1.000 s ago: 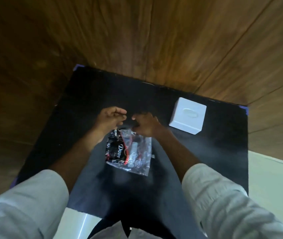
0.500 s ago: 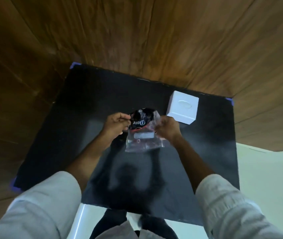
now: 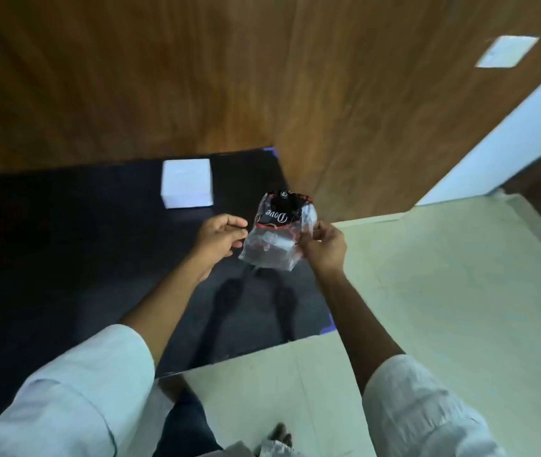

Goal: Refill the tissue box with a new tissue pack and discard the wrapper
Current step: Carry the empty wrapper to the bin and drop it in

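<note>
A white cube tissue box [image 3: 186, 183] stands at the back of the black table [image 3: 64, 258]. The clear plastic wrapper [image 3: 275, 239], printed black and red at its top, hangs in the air over the table's right edge. My right hand [image 3: 323, 247] pinches the wrapper's right side. My left hand [image 3: 219, 235] is just left of the wrapper with its fingers loosely curled; it looks apart from the plastic. The wrapper looks flat and empty.
Wood-panel walls [image 3: 262, 77] rise behind and to the right of the table. Pale floor [image 3: 444, 291] spreads to the right and in front. A white strip [image 3: 510, 133] runs along the wall at right. My foot [image 3: 279, 437] shows at the bottom.
The wrapper came up off the table and moved right, past the table's edge. My left hand let go of it. My view swung right, so the box now sits to the left.
</note>
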